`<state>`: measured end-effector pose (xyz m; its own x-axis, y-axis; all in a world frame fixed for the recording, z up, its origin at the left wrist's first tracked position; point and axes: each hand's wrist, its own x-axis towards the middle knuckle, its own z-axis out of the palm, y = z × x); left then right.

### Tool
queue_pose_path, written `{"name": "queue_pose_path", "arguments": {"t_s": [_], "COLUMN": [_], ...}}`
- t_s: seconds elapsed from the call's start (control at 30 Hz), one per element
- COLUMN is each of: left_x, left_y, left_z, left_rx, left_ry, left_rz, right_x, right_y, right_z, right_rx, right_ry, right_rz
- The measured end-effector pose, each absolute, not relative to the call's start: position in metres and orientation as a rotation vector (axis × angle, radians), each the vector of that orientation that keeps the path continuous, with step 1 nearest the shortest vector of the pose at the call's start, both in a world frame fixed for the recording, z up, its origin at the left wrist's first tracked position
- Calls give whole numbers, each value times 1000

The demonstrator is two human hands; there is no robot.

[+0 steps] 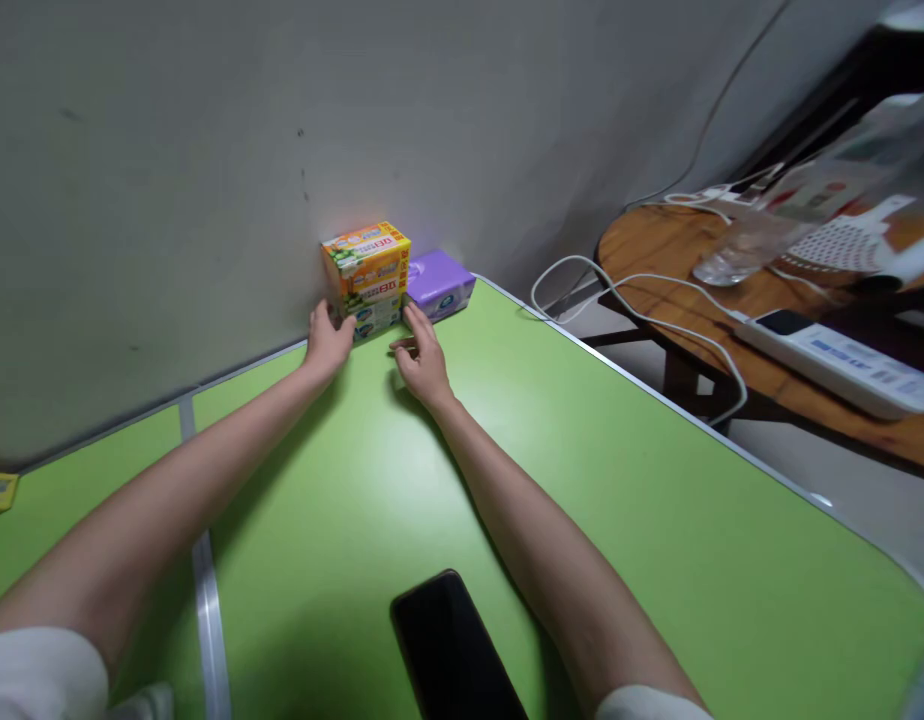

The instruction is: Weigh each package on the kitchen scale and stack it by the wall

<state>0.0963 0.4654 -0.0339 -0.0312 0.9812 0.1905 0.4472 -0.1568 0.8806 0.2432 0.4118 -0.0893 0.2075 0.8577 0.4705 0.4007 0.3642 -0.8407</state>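
While reaching to the far edge of the green table [342, 480], has the left hand [329, 343] spread wide at the left side of the orange box [368, 265] by the wall [207, 150], the right hand [426, 362] loosely parted at its right corner, near the purple pack [441, 284]. Has a black phone [458, 650] lying nearer.

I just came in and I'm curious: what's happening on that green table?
Someone's left hand is at the left side of an orange box, and their right hand is by its right front edge. I can't tell if both touch it. The box stands on the green table near the wall, beside a purple pack. A black phone lies nearer the person.
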Motion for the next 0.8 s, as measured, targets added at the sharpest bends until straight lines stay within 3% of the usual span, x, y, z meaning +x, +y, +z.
{"name": "queue_pose_path", "arguments": {"t_s": [0.27,0.47,0.63,0.8], "left_x": [3,-87,-156,-237], "left_y": [347,227,148,119], "left_z": [-1,37,50,44], "left_rx": [1710,1802,1785,1823], "left_ry": [1271,1221,1286,1566], "left_rz": [742,527,637,824], "right_x": [209,117,41,-47], "right_y": [353,252,207,204], "right_z": [-37,24,49,50], "right_rx": [-1281,-773,-536,-599], "right_ry": [-1517,-2278,-2492,-2511], "right_rz": [598,1179,1301,1377]}}
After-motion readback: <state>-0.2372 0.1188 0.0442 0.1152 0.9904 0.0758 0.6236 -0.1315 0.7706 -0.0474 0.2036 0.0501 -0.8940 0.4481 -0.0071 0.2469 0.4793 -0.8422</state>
